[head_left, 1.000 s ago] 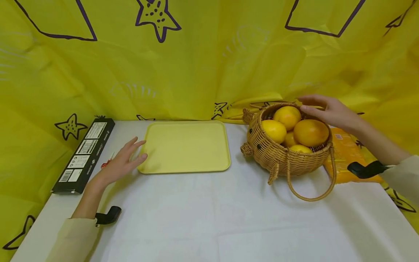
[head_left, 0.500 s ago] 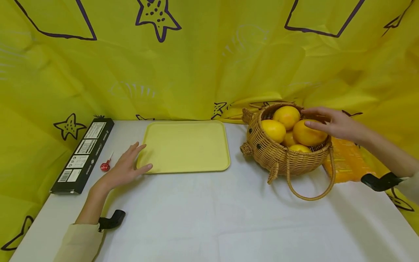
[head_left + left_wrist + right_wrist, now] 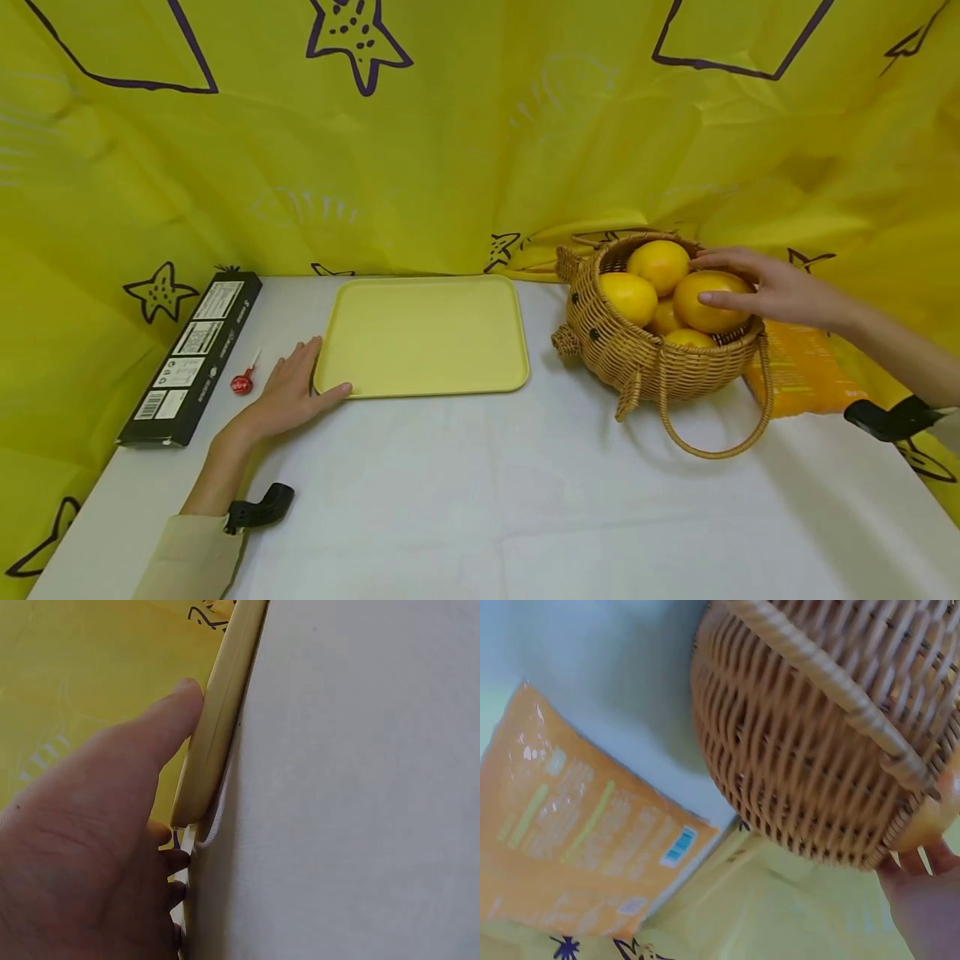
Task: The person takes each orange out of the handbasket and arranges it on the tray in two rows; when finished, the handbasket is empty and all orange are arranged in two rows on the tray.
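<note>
At the tray's near left corner, my left hand lies with fingers extended along the left side and the thumb at the near edge. The yellow tray lies flat; in the left wrist view the thumb touches its rim. My right hand reaches over a wicker basket shaped like a pig. Its thumb and fingers spread straight across a large orange-yellow mango. Fingertips show right at that fruit in the right wrist view. Several more yellow mangoes fill the basket.
A long black box and a red lollipop lie left of the tray. Behind the basket's right side is an orange packet. The basket's handle hangs toward the front. A yellow patterned curtain closes off the back.
My left hand has come down and right onto the tray's corner, uncovering the lollipop. My right hand has lowered from the basket's far rim onto the large mango.
</note>
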A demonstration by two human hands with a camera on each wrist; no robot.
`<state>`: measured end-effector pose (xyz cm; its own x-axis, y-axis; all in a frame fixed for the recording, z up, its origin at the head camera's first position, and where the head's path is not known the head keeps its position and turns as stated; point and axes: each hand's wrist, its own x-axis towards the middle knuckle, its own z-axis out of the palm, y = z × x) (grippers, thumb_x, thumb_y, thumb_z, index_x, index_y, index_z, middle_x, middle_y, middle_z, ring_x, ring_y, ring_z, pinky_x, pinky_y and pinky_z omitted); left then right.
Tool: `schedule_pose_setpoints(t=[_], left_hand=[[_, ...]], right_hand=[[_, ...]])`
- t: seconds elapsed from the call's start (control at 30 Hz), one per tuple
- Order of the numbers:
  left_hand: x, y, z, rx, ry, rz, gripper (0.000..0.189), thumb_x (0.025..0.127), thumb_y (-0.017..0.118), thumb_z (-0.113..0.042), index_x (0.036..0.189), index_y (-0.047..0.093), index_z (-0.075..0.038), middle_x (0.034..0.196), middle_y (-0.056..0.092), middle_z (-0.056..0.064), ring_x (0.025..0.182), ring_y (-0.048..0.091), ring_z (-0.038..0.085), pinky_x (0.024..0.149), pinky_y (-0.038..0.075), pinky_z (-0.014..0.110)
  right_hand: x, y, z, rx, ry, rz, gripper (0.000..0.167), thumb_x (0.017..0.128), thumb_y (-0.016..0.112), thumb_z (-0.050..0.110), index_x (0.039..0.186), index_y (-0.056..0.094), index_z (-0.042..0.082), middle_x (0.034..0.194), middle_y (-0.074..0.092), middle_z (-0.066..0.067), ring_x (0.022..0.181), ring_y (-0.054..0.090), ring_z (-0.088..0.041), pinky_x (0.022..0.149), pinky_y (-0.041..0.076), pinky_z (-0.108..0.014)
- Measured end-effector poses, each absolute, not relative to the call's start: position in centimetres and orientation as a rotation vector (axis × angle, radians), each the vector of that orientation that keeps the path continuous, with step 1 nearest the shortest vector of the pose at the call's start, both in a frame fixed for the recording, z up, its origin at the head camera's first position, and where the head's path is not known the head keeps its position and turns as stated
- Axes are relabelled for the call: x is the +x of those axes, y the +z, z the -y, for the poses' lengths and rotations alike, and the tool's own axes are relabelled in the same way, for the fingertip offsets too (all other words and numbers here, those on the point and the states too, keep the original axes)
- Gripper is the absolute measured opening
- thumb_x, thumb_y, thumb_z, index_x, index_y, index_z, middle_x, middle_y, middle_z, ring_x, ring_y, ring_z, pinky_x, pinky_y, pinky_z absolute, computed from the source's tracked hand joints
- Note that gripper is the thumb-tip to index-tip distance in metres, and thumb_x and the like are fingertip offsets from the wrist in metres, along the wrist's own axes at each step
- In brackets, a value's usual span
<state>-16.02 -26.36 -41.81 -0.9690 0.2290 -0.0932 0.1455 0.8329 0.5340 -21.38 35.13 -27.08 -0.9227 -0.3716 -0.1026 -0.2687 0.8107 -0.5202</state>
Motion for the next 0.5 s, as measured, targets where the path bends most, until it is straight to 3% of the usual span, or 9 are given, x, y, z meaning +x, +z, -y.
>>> schedule_pose_setpoints(t=[0.27, 0.5], left_hand=[[-16.0, -41.9, 26.5, 0.291, 0.815, -2.842, 0.102, 0.09, 0.059, -0.052, 0.154, 0.003, 0.004, 0.16, 0.006, 0.03, 0.148, 0.002, 0.05, 0.117, 0.001, 0.066], [-15.9, -41.9, 26.6, 0.29, 0.799, -2.856, 0.101, 0.09, 0.058, -0.052, 0.154, 0.005, 0.004, 0.159, 0.007, 0.031, 0.147, 0.003, 0.051, 0.116, 0.001, 0.066]], right_hand=[[-21.8, -26.0, -35.6, -0.581, -0.669, -2.763, 0.054, 0.093, 0.064, 0.021, 0.143, 0.046, 0.015, 0.153, 0.035, -0.016, 0.133, 0.036, -0.042, 0.093, 0.037, -0.066], [-23.0, -26.0, -35.1, -0.71, -0.562, -2.65, 0.051, 0.091, 0.066, 0.019, 0.139, 0.05, 0.017, 0.147, 0.043, -0.012, 0.134, 0.038, -0.037, 0.097, 0.04, -0.055]])
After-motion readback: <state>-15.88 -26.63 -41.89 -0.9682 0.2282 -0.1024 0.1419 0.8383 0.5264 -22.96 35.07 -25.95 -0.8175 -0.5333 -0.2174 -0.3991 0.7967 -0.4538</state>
